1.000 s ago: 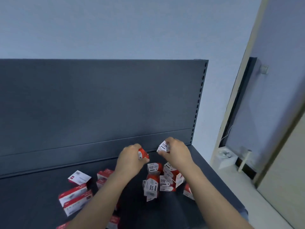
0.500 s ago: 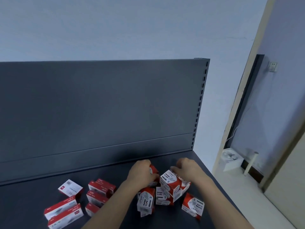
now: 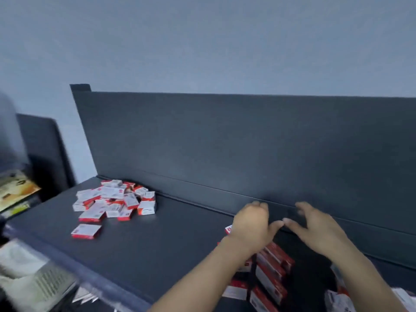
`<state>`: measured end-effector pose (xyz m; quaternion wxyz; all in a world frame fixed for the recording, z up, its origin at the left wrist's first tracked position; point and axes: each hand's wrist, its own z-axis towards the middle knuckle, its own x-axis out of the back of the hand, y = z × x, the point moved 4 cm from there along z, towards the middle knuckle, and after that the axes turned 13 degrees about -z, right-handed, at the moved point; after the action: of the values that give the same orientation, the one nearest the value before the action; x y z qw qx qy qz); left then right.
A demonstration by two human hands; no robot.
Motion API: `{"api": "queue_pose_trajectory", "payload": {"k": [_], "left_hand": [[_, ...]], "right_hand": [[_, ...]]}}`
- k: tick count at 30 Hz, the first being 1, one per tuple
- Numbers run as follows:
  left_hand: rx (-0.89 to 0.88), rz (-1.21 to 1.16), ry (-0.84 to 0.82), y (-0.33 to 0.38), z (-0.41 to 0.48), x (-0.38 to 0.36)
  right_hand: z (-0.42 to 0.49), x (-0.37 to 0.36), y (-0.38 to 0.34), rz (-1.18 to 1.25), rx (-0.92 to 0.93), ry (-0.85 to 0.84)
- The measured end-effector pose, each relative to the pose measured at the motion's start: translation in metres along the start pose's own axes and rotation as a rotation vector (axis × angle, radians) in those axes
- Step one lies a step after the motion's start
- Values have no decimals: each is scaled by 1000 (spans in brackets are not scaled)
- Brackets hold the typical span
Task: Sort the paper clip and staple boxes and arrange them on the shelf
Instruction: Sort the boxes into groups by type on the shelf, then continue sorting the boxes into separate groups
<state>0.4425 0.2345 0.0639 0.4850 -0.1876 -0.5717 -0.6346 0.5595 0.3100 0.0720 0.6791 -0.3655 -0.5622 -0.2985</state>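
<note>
Listing stock on the shelf (image 3: pixel 180 233): small red-and-white card boxes, judged light, stiff-walled and crushable at the corners; best pinched across the long sides.
Far pile (image 3: pixel 114 202), back left: jumbled, over a dozen, not countable.
Lone box (image 3: pixel 86 230): one, just in front.
Near row (image 3: pixel 273 266), under the left forearm: about four showing.
Left hand (image 3: pixel 252 224): fingers curled, any hold hidden.
Right hand (image 3: pixel 317 228): fingers spread, empty.

The left hand (image 3: pixel 252 228) and its forearm hide part of the stacked boxes (image 3: pixel 272 273), which the bottom edge cuts off. Whether that hand grips anything is unclear. Print on the far pile of boxes (image 3: pixel 114 201) is unreadable; packages (image 3: pixel 15 192) at left are blurred.
</note>
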Motion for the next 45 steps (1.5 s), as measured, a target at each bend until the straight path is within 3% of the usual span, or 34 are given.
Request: {"api": "queue_pose_trajectory", "payload": {"k": [12, 23, 27, 37, 41, 45], "left_hand": [[174, 8, 113, -219, -48, 148], [343, 39, 126, -421, -72, 245], [403, 5, 121, -464, -64, 249], [411, 226, -53, -501, -35, 228], [351, 212, 26, -500, -31, 223], [358, 113, 84, -491, -32, 226]], "right_hand": [[40, -57, -254, 47, 188, 51], [87, -137, -456, -28, 326, -80], [107, -163, -494, -80, 386, -87], [131, -197, -520, -196, 451, -44], [131, -195, -519, -280, 451, -34], [126, -188, -513, -204, 440, 36]]}}
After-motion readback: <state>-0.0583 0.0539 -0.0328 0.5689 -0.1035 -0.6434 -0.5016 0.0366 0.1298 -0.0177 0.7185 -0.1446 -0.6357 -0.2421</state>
